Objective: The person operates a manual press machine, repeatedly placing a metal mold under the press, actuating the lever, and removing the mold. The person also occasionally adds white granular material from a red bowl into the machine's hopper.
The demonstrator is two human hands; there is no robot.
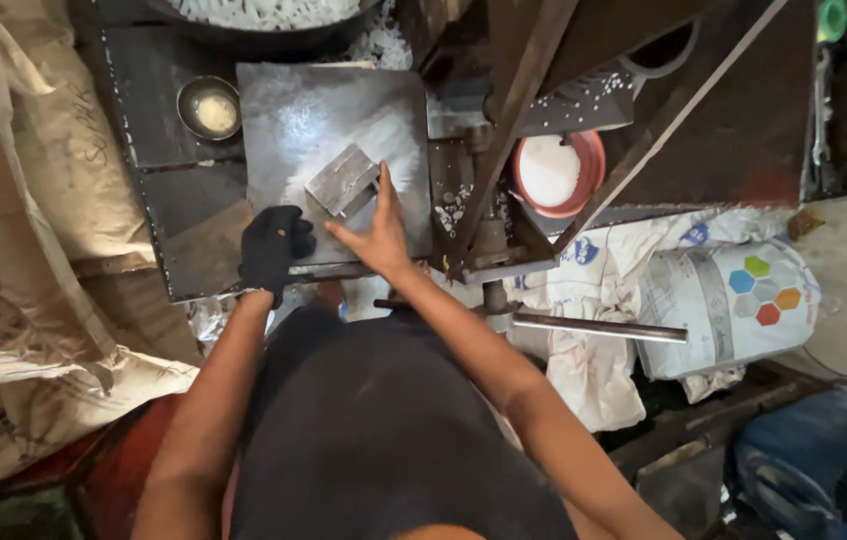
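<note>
Metal plate (294,120), red bowl (594,160) holding white powder (549,170)

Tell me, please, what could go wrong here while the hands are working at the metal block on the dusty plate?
1. The bare right hand lies against the metal block, so an edge might cut or pinch it; only the left hand is gloved.
2. White powder covers the steel plate, so the block could slip.
3. The red bowl of powder sits near the frame and might spill.
</note>
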